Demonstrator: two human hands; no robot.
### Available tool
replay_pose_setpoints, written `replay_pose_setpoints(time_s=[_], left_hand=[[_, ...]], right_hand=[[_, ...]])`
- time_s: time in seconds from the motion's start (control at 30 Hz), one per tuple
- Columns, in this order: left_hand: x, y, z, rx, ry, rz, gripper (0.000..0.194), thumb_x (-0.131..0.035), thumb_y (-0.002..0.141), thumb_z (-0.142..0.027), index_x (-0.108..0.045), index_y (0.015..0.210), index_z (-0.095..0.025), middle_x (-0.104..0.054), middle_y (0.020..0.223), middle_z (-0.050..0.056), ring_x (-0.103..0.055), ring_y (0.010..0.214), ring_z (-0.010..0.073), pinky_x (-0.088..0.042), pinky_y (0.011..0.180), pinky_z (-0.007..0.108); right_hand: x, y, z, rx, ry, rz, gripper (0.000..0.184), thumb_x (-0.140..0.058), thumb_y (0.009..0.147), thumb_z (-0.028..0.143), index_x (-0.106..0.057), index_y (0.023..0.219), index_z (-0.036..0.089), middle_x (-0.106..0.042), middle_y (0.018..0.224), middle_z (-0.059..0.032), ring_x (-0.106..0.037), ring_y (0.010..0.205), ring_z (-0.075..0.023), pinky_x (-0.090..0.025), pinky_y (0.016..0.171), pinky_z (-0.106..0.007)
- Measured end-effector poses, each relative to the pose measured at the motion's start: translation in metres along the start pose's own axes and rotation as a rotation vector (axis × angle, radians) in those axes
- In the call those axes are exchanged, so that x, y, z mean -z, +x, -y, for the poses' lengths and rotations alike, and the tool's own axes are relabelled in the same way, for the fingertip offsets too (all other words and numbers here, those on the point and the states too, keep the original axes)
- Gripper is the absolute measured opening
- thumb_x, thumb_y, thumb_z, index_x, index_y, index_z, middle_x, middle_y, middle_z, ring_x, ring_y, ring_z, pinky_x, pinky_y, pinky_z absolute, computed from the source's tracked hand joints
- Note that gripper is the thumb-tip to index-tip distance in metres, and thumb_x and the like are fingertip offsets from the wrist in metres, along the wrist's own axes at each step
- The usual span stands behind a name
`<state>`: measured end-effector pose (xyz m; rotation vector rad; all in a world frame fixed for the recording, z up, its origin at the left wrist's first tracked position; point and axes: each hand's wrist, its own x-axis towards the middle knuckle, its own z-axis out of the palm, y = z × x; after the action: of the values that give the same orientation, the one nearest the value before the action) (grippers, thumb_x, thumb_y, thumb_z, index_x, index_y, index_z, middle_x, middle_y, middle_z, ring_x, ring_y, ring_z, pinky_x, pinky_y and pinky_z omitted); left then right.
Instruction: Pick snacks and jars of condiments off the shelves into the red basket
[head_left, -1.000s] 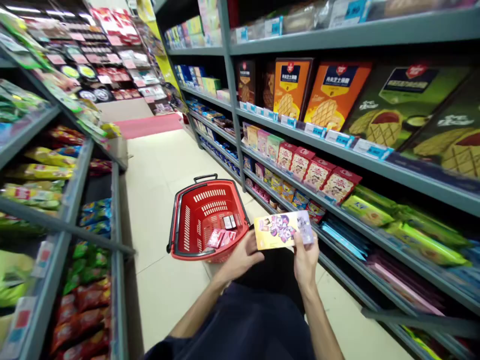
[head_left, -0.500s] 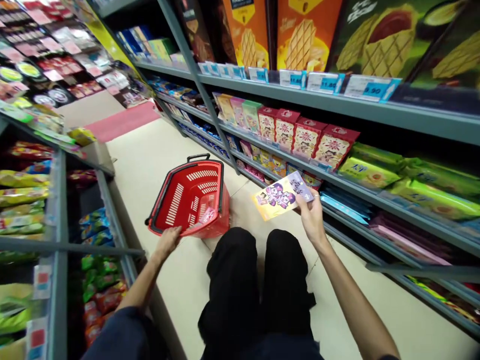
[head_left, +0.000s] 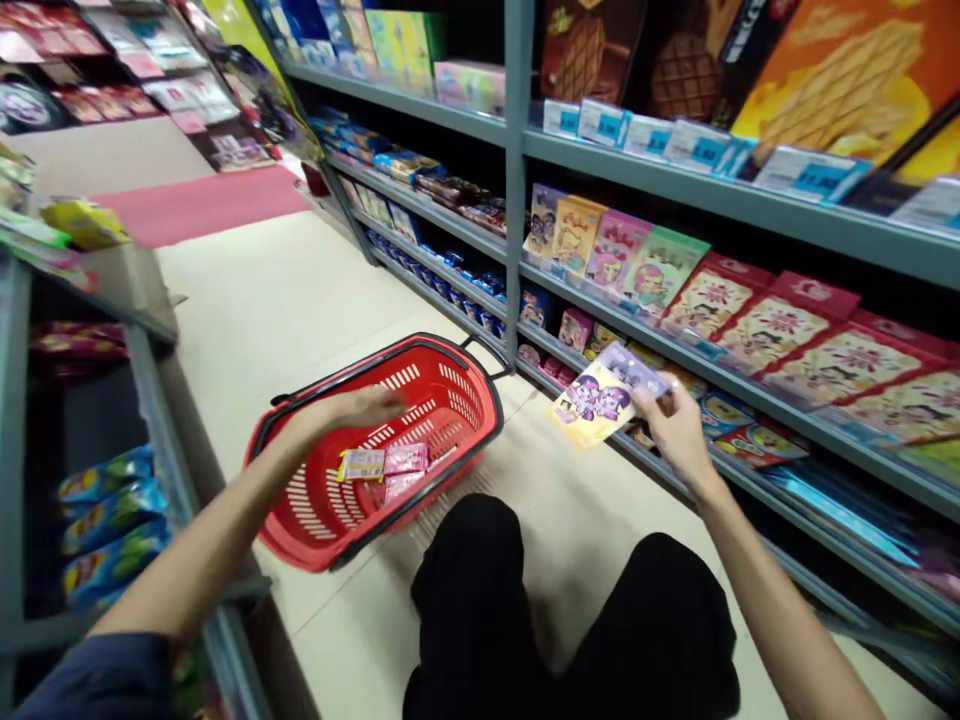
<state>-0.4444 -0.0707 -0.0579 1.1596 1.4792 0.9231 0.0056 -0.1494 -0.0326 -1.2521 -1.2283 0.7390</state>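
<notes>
My right hand (head_left: 670, 415) pinches a flat purple-and-yellow packet (head_left: 600, 393) printed with cartoon figures, holding it by its upper right end in front of the lower shelves. On the floor to the left stands a red shopping basket (head_left: 296, 545) with a black rim. Over the opening of the basket is my left hand (head_left: 371, 405); motion smears its fingers, so whether it grips anything is unclear. Inside the basket lie a yellow-and-white packet (head_left: 361, 464) and pink packets (head_left: 406, 458).
A shelf rack (head_left: 514, 200) runs along the right, with red boxes (head_left: 780, 325) and pastel cartoon boxes (head_left: 619, 250) on it. Another rack at left holds blue snack bags (head_left: 116, 520). Pale floor (head_left: 247, 290) stretches ahead to a red mat (head_left: 217, 205). My knees (head_left: 480, 560) are close below.
My left hand has left the basket's near rim and is now over its opening. The basket has turned, showing more packets inside. My right hand still holds the packet; the view has shifted.
</notes>
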Motion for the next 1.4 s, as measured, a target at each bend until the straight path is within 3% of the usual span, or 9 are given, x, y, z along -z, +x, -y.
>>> replay_pose_setpoints(time_s=[0.1,0.2,0.37,0.57,0.73,0.9,1.07,1.2,1.4], left_hand=[[-0.035,0.048,-0.056,-0.425,0.101,0.341,0.028,-0.072,0.094,-0.029,-0.075,0.118,-0.013,-0.079,0.115,0.007,-0.073,0.114,0.0212,-0.056,0.106,0.032],[-0.076,0.079,-0.100,-0.757,0.014,0.423,0.039,-0.068,0.098,-0.033,-0.067,0.134,-0.017,-0.069,0.141,0.014,-0.066,0.131,0.0275,-0.050,0.115,0.046],[-0.107,0.118,-0.136,-0.727,-0.148,0.484,0.053,-0.074,0.092,-0.048,-0.066,0.132,-0.015,-0.071,0.134,0.018,-0.070,0.123,0.0310,-0.054,0.108,0.049],[-0.131,0.142,-0.123,-0.667,-0.360,0.653,0.093,-0.070,0.082,-0.079,-0.051,0.152,-0.021,-0.062,0.150,0.015,-0.055,0.143,0.0362,-0.045,0.119,0.050],[-0.125,0.156,-0.113,-0.321,-0.433,0.778,0.096,-0.026,0.090,-0.092,-0.060,0.142,-0.019,-0.075,0.125,0.014,-0.067,0.128,0.0387,-0.055,0.104,0.054],[-0.112,0.168,-0.118,-0.458,-0.393,0.568,0.091,-0.068,0.079,-0.080,-0.056,0.145,-0.017,-0.069,0.135,0.015,-0.064,0.128,0.0342,-0.053,0.107,0.046],[-0.118,0.157,-0.112,-0.823,-0.071,0.100,0.102,-0.091,0.066,-0.062,-0.048,0.149,-0.022,-0.055,0.146,0.016,-0.053,0.137,0.0346,-0.041,0.121,0.052],[-0.115,0.159,-0.124,-0.938,0.094,-0.005,0.084,-0.079,0.082,-0.061,-0.049,0.149,-0.021,-0.058,0.143,0.018,-0.056,0.134,0.0341,-0.046,0.116,0.055],[-0.111,0.221,-0.195,-1.183,0.000,0.029,0.074,-0.060,0.096,-0.065,-0.039,0.160,-0.037,-0.062,0.144,0.011,-0.065,0.125,0.0300,-0.059,0.100,0.045]], right_hand=[[-0.056,0.055,0.032,0.128,-0.032,-0.009,0.056,-0.086,0.076,0.065,-0.064,0.106,0.024,-0.077,0.103,-0.0032,-0.074,0.093,-0.0211,-0.065,0.079,-0.032],[-0.096,0.098,0.055,0.158,-0.022,0.011,0.058,-0.085,0.076,0.067,-0.061,0.108,0.025,-0.076,0.103,-0.0022,-0.075,0.090,-0.0202,-0.065,0.071,-0.030],[-0.132,0.138,0.079,0.144,-0.059,-0.011,0.062,-0.086,0.076,0.064,-0.061,0.114,0.022,-0.075,0.114,-0.0062,-0.075,0.086,-0.0201,-0.065,0.066,-0.030],[-0.156,0.152,0.076,0.198,-0.037,0.150,0.066,-0.076,0.087,0.066,-0.061,0.137,0.027,-0.070,0.123,-0.0054,-0.075,0.098,-0.0202,-0.067,0.078,-0.033],[-0.158,0.176,0.061,0.266,-0.044,0.145,0.052,-0.062,0.097,0.066,-0.072,0.126,0.025,-0.068,0.121,-0.0065,-0.074,0.096,-0.0183,-0.067,0.084,-0.036],[-0.171,0.197,0.070,0.208,-0.072,0.216,0.059,-0.064,0.094,0.071,-0.066,0.136,0.030,-0.070,0.130,-0.0074,-0.076,0.100,-0.0249,-0.068,0.083,-0.042],[-0.181,0.188,0.071,0.294,-0.192,0.237,0.058,-0.070,0.093,0.063,-0.064,0.141,0.031,-0.067,0.143,-0.0085,-0.069,0.123,-0.0325,-0.062,0.104,-0.054],[-0.172,0.198,0.070,0.453,-0.360,0.147,0.045,-0.067,0.097,0.051,-0.066,0.137,0.031,-0.068,0.137,-0.0093,-0.068,0.122,-0.0345,-0.059,0.104,-0.060],[-0.171,0.260,0.089,0.758,-0.610,0.091,0.040,-0.065,0.099,0.043,-0.056,0.136,0.030,-0.064,0.136,-0.0115,-0.061,0.127,-0.0356,-0.054,0.108,-0.062]])
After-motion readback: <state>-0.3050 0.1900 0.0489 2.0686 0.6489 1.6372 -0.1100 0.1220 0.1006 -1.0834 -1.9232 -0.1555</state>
